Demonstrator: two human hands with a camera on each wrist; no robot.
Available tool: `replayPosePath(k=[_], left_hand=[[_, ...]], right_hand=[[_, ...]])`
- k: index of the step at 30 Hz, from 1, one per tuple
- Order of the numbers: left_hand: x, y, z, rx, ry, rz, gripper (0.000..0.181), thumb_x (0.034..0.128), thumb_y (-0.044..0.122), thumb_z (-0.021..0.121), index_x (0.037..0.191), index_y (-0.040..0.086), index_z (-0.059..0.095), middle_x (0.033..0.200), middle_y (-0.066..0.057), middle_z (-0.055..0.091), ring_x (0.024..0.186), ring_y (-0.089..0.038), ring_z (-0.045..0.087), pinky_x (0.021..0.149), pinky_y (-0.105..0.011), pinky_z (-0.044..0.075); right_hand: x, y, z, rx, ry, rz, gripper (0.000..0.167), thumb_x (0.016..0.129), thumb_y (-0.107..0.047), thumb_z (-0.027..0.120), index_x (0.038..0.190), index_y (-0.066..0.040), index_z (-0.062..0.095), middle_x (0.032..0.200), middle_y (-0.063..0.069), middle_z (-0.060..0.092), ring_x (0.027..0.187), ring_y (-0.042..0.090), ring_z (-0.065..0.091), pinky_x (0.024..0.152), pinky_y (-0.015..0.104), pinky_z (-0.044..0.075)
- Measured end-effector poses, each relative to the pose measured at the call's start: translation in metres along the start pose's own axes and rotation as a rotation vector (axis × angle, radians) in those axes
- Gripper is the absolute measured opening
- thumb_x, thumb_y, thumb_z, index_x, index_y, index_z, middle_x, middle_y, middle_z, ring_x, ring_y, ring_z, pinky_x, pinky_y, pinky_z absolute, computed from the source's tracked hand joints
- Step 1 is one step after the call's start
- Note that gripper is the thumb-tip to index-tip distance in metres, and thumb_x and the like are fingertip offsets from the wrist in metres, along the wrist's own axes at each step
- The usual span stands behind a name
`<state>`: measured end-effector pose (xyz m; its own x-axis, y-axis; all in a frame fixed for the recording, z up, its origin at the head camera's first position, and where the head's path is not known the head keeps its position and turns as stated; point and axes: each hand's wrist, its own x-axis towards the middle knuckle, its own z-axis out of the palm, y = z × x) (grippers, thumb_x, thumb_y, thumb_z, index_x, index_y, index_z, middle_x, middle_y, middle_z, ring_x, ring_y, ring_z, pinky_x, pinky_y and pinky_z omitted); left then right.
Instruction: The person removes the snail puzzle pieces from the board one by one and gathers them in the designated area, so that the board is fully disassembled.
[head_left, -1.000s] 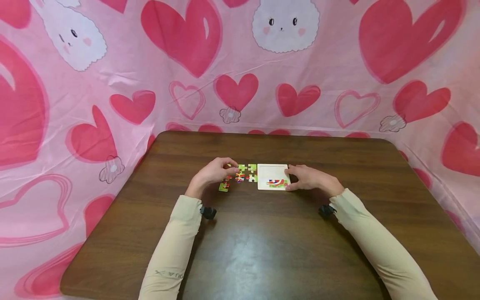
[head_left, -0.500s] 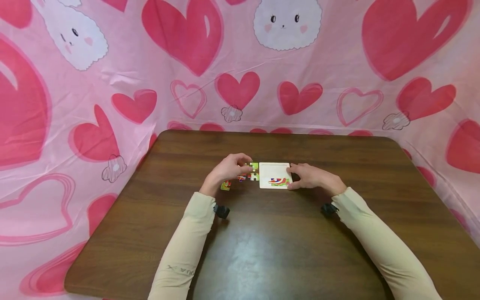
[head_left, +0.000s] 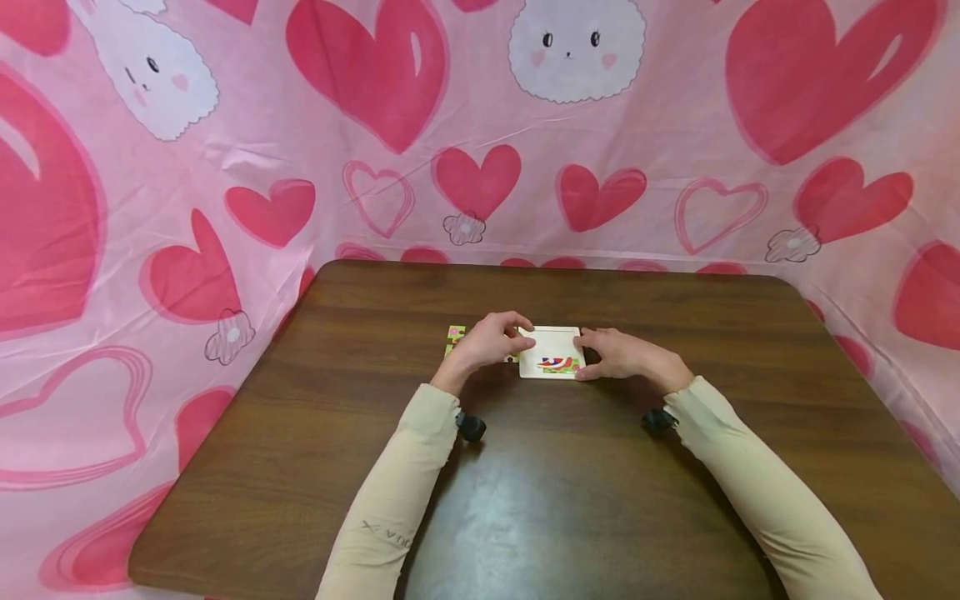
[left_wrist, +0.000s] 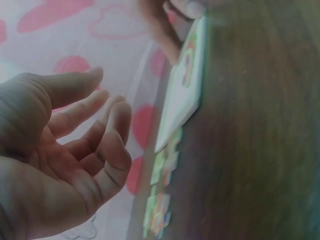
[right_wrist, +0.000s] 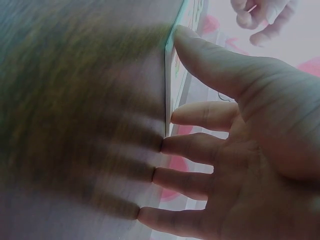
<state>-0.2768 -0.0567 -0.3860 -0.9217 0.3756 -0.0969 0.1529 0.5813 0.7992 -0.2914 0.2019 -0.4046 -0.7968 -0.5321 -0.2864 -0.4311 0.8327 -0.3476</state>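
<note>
A white puzzle tray [head_left: 550, 342] lies on the table, with a small joined patch of colourful puzzle pieces [head_left: 558, 365] at its near right corner. My left hand [head_left: 491, 340] hovers by the tray's left edge, above loose pieces that it partly hides. In the left wrist view, the left hand's fingers [left_wrist: 119, 160] are loosely bent, thumb apart from them, with no piece visible between. My right hand [head_left: 618, 354] is at the tray's right side. Its thumb [right_wrist: 215, 60] rests on the tray's edge, the forefinger touches the rim, and the other straight fingertips touch the table.
Loose green and red jigsaw pieces [head_left: 455, 335] lie just left of the tray; the left wrist view shows some of these pieces [left_wrist: 157, 215] in a row. The brown wooden table [head_left: 555, 500] extends all around. A pink cloth with hearts [head_left: 480, 183] hangs behind it.
My left hand has moved right, from over the loose pieces to the tray's left edge. The right hand stays at the tray's right side. The head view has shifted slightly.
</note>
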Motion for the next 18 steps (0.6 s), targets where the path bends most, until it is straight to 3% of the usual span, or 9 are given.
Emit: replayPosePath(k=[2, 9, 18], left_hand=[[0.004, 0.001, 0.005, 0.001, -0.008, 0.005, 0.034, 0.0903, 0.024, 0.070, 0.120, 0.009, 0.066, 0.091, -0.009, 0.065, 0.079, -0.022, 0.062, 0.062, -0.025, 0.045], [0.014, 0.005, 0.023, 0.132, -0.016, 0.050, 0.026, 0.0908, 0.024, 0.070, 0.114, 0.011, 0.067, 0.092, -0.008, 0.069, 0.076, -0.015, 0.060, 0.065, -0.023, 0.044], [0.020, 0.004, 0.037, 0.170, -0.051, 0.024, 0.023, 0.0888, 0.023, 0.072, 0.109, 0.011, 0.068, 0.099, -0.007, 0.072, 0.080, -0.012, 0.060, 0.065, -0.022, 0.044]], right_hand=[[-0.001, 0.001, -0.001, -0.002, 0.003, -0.007, 0.073, 0.087, -0.045, 0.070, 0.144, -0.005, 0.046, 0.157, 0.026, 0.028, 0.142, 0.049, 0.028, 0.112, 0.064, 0.025], [-0.002, 0.001, 0.000, 0.002, 0.015, -0.027, 0.071, 0.088, -0.043, 0.070, 0.143, -0.004, 0.047, 0.156, 0.028, 0.029, 0.141, 0.050, 0.030, 0.112, 0.064, 0.026], [-0.003, 0.002, -0.001, -0.004, 0.022, -0.039, 0.074, 0.088, -0.042, 0.071, 0.143, -0.001, 0.046, 0.154, 0.030, 0.029, 0.140, 0.049, 0.031, 0.112, 0.062, 0.027]])
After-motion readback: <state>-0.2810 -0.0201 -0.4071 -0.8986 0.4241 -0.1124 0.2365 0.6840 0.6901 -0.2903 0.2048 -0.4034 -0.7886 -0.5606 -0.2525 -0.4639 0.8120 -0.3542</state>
